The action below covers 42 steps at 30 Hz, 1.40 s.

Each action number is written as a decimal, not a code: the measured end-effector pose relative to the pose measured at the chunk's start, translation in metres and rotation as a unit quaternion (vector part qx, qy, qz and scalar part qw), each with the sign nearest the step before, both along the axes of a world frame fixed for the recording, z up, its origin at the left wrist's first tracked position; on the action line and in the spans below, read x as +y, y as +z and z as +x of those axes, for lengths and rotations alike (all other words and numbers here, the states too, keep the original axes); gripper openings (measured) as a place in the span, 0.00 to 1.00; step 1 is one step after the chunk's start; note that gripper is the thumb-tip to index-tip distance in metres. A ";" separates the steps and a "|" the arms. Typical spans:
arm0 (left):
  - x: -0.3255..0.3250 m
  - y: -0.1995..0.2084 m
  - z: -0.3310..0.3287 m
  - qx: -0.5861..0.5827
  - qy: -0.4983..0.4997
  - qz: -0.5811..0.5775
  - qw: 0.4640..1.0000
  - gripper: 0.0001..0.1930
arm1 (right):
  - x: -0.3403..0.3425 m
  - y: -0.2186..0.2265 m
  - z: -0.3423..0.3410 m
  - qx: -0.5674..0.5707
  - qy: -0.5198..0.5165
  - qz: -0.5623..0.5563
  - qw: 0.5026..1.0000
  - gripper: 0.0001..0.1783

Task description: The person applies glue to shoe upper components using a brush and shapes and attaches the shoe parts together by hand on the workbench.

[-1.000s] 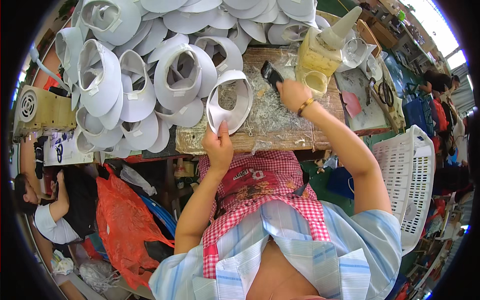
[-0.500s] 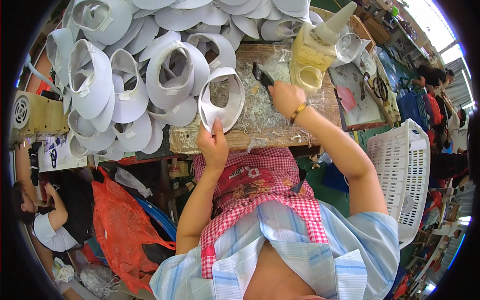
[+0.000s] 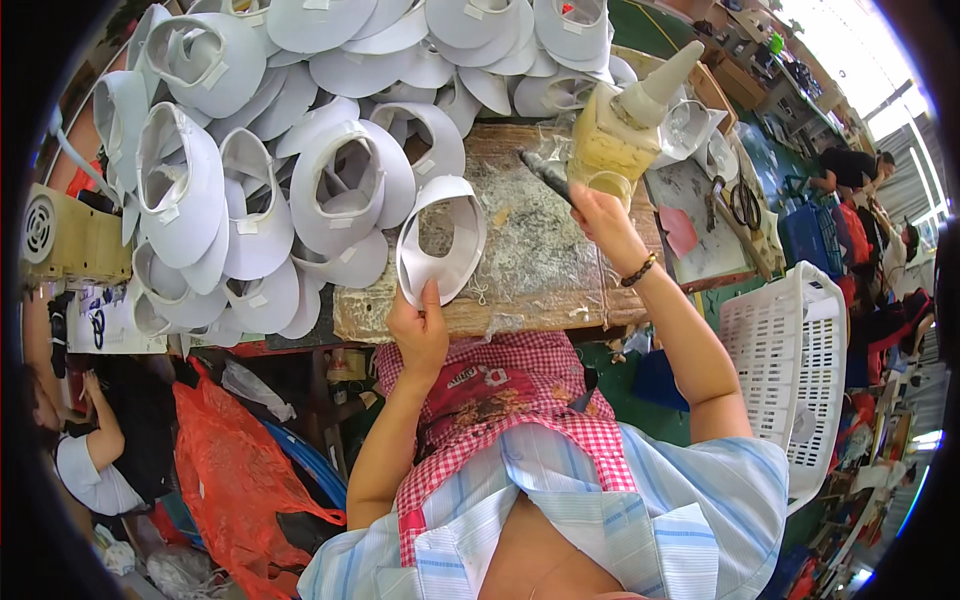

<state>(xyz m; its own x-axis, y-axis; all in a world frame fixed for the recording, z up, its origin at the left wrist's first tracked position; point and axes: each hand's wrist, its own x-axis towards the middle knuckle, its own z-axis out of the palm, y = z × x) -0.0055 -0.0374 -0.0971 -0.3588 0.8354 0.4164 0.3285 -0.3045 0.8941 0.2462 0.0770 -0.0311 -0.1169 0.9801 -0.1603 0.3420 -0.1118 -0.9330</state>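
Note:
My left hand (image 3: 418,335) pinches the lower edge of a white visor (image 3: 455,265), holding it tilted over the near edge of the worn wooden board (image 3: 530,250). My right hand (image 3: 605,222) is closed on a black-handled brush (image 3: 546,175) that points to the far left, above the board. Just beyond that hand stands a yellowish square glue bottle (image 3: 610,140) with a pale cone-shaped nozzle, and a small round cup (image 3: 612,184) at its front. My fingers partly cover the cup, and I cannot tell whether they touch it.
Many white visors (image 3: 345,190) lie heaped across the left and back of the table. To the right are a pink scrap (image 3: 678,231), scissors (image 3: 745,205) and a white basket (image 3: 775,370). A red plastic bag (image 3: 235,470) hangs below left. Other people work on both sides.
My right hand has moved right with the brush, closer to the cup. My left hand still holds the visor. The whole view has shifted slightly.

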 end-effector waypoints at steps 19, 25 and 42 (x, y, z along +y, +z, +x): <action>0.001 -0.002 -0.005 0.004 0.013 -0.024 1.000 0.11 | -0.040 0.031 -0.029 -0.561 0.291 0.275 0.724 0.11; 0.003 -0.001 -0.002 0.003 0.005 -0.017 1.000 0.11 | 0.006 0.000 -0.039 -0.632 0.205 0.370 0.650 0.25; 0.006 0.003 -0.016 -0.119 -0.076 -0.048 0.989 0.12 | -0.038 0.133 0.035 -0.134 0.162 0.096 0.973 0.29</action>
